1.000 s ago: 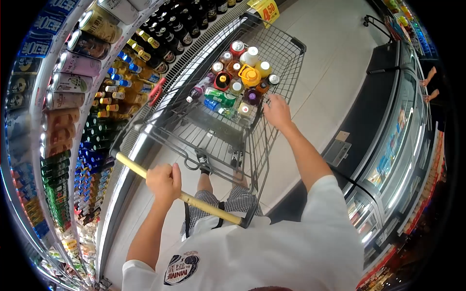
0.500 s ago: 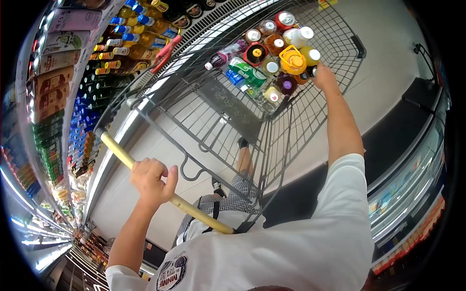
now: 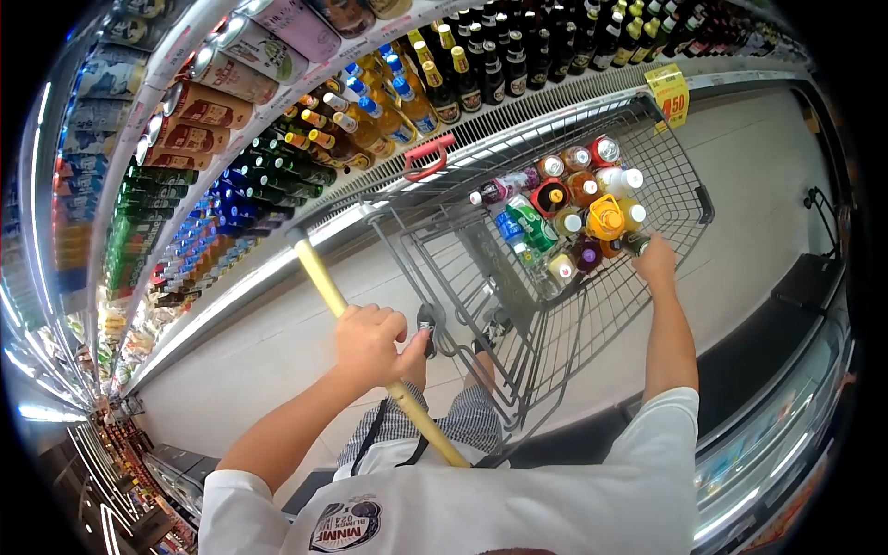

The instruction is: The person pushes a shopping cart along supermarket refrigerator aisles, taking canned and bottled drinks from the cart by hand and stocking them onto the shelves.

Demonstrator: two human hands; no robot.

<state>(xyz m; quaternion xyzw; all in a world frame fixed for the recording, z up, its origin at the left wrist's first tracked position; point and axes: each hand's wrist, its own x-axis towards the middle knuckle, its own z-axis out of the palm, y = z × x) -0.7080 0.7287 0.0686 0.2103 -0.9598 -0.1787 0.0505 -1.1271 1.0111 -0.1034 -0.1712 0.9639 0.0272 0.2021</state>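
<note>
Two-handed, clamps the left grip [image 3: 368,346] around the yellow handle [image 3: 322,277], likely for control of the cart [image 3: 707,204], and closes the right grip [image 3: 655,263] on a dark container [image 3: 635,242] at its fingertips, just beside the grouped bottles [image 3: 605,218], apparently to steady it against them.

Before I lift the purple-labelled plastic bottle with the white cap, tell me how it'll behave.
The purple-labelled plastic bottle lies on its side in the grey wire cart and looks round, so it may roll if nudged. The green-labelled bottle close by would probably check it that way. Its glossy surface could feel slippery.
</note>
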